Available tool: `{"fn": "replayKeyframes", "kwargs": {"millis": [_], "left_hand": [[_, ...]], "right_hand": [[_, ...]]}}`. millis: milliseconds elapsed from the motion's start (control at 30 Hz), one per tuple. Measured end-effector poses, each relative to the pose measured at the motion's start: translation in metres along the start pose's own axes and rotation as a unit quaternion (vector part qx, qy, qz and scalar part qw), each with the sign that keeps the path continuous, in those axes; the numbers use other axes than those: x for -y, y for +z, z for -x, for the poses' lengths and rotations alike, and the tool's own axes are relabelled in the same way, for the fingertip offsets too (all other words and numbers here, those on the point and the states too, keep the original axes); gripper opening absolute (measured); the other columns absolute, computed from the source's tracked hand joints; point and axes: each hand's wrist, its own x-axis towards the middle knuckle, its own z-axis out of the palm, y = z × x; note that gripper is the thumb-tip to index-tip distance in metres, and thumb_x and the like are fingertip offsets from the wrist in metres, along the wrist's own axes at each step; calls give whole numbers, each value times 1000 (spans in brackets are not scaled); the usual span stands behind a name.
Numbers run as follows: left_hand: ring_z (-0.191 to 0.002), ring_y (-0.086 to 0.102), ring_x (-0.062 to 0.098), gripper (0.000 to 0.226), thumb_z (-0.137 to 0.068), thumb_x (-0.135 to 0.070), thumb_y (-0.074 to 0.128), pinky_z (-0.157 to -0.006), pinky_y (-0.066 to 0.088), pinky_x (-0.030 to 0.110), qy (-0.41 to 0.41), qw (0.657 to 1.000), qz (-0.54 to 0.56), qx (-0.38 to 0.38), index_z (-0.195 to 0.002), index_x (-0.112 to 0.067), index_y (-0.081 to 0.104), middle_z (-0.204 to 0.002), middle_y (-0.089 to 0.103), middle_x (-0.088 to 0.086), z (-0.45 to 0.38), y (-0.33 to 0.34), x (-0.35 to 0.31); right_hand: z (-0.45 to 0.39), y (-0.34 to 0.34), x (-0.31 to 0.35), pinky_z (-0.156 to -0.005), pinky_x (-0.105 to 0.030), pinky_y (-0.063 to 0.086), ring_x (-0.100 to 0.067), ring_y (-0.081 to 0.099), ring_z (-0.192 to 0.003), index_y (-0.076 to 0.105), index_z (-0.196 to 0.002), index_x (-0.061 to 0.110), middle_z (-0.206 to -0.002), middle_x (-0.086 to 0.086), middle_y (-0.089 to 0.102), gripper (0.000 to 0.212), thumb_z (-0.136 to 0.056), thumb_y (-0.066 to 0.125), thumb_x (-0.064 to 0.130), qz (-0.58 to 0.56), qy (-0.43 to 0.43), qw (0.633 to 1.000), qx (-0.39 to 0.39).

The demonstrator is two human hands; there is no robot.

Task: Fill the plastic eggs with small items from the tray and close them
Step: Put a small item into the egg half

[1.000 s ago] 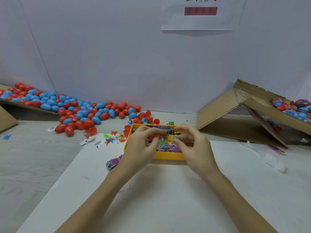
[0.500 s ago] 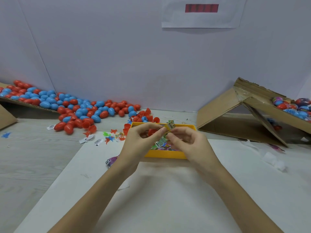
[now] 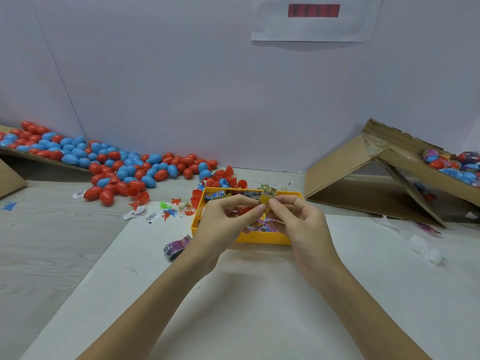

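Observation:
A yellow tray [image 3: 262, 239] holds several small wrapped packets and sits on a white sheet in front of me. Both hands hover above it. My left hand [image 3: 223, 224] and my right hand [image 3: 301, 224] pinch one small yellow wrapped packet [image 3: 266, 197] between their fingertips, holding it upright over the tray. A red egg half [image 3: 244, 211] shows under my left fingers; whether the hand holds it is unclear. A large heap of red and blue plastic eggs [image 3: 124, 167] lies at the back left.
Open red egg halves [image 3: 226, 179] lie just behind the tray. Small toy figures [image 3: 171, 210] and paper labels are scattered left of it, and a purple packet [image 3: 176, 246] lies at its near left. A tilted cardboard box [image 3: 376, 175] with filled eggs stands at the right.
Both hands rose out of the tray with the small yellow packet pinched between them. It now stands upright above the tray's far edge.

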Motion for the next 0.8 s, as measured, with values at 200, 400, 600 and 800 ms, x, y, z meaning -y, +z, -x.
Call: {"fn": "replayKeyframes", "kwargs": {"millis": [200,400,600,800], "left_hand": [[-88,74,15,15,-89,-32,77,-67,56,21,2,1000,15,19,-99,-22,82,-92,77,0,0,-3,-1],[-100,73,12,31,-96,-15,71,-81,56,17,42,998,5,50,-123,-30,73,-109,76,-10,-1,-5,-1],[-104,68,2,35,-92,-13,74,-88,55,19,93,993,-68,4,-124,-20,62,-113,70,-11,-2,-2,1],[-103,67,1,31,-94,-15,72,-86,55,16,108,986,-127,11,-123,-22,66,-114,69,-13,-3,-2,4]], "right_hand": [[2,2,-1,-80,-26,59,-12,73,-99,77,-109,17,-100,1,78,24,-89,77,30,26,-13,1000,11],[-7,-11,-1,-64,-20,56,-6,71,-73,79,-95,16,-80,2,77,17,-97,69,30,59,-20,998,-16],[-10,-21,0,-57,-10,45,2,67,-65,78,-85,21,-68,13,72,20,-97,69,34,255,-127,959,-12],[-8,-19,1,-63,-12,50,-3,70,-72,76,-85,25,-75,18,72,19,-99,65,31,291,-157,943,34]]}}
